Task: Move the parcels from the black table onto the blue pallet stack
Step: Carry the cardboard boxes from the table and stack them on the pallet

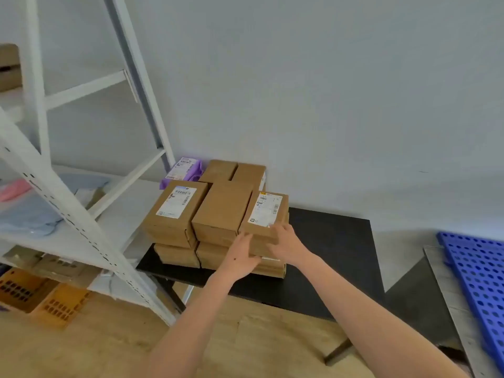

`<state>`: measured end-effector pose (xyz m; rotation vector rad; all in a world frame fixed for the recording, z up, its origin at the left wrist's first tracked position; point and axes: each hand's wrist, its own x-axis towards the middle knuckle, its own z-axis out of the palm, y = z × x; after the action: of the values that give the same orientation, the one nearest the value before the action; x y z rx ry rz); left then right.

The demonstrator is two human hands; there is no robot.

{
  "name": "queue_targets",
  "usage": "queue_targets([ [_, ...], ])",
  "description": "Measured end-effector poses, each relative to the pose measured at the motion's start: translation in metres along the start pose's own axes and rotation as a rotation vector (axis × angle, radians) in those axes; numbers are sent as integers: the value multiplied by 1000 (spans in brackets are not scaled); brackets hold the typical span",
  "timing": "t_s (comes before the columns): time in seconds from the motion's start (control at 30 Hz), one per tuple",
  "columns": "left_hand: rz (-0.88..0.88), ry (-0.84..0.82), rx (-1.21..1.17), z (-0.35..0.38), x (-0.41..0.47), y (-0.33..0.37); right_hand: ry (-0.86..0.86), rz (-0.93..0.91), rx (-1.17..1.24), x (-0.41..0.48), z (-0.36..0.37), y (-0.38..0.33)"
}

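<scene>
Parcels point(222, 208): brown cardboard boxes, stacked at the left end of the black table point(327, 241). The blue pallet stack point(480, 274) is well apart, at the right edge. The labelled parcel point(266, 211) tops the near right pile. Your left hand point(241, 255) lies flat on its near face and your right hand point(286, 242) curls over its near top edge. It is probably stiff, light and smooth-sided, so clamp opposite faces and support it underneath.

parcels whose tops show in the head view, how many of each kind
brown boxes with a white label on top: 2
brown boxes with a plain top: 3
purple bag: 1
total: 6
lower boxes are partly hidden and left out
</scene>
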<state>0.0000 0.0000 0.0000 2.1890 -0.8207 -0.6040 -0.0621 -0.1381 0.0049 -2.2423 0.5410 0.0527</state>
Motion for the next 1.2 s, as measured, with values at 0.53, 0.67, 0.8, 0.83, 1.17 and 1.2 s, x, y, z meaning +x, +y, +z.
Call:
queue_targets([
  [0.53,-112,204,-53,5,23,-11,85,-61,348,-12,15,11],
  [0.67,-157,216,-63,7,27,-12,99,-15,346,-25,11,15],
  [0.8,-186,186,-10,15,27,-15,77,87,381,-26,5,24],
  [0.83,-192,175,-6,17,26,-16,62,163,408,-25,1,27],
  [1.17,-550,140,-804,42,24,-38,-45,577,835,-15,-7,47],
  [1.2,-595,168,-915,44,23,-36,-55,595,943,-16,-7,48],
])
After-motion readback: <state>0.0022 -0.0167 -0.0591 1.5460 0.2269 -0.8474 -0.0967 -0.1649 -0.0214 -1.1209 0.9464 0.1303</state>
